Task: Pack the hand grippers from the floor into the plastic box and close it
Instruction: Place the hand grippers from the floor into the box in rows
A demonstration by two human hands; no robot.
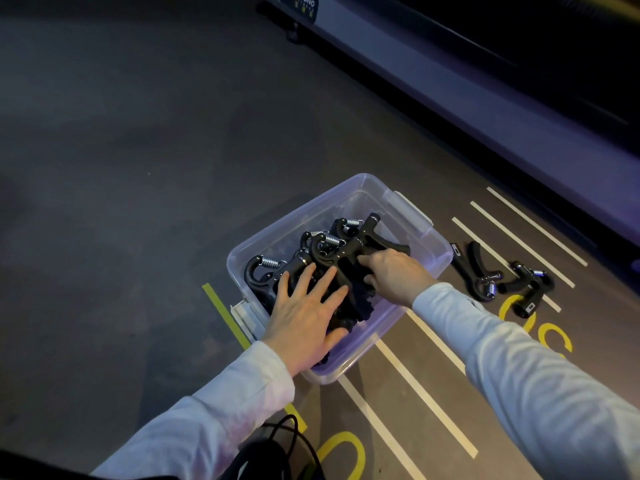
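A clear plastic box (349, 188) stands open on the floor, with several black hand grippers (329, 245) with metal springs piled inside. My left hand (306, 311) lies flat on the pile with its fingers spread, pressing down. My right hand (393, 273) reaches into the box from the right, its fingers curled round a black hand gripper near the pile's middle. Two more hand grippers lie on the floor to the right of the box: one (476, 273) close to it, another (528, 289) farther right. No lid is visible.
White stripes (426, 400) and yellow markings (221, 311) are painted on the grey floor around the box. A long grey machine base (450, 98) runs along the upper right. Black cables (277, 452) lie at the bottom edge near me.
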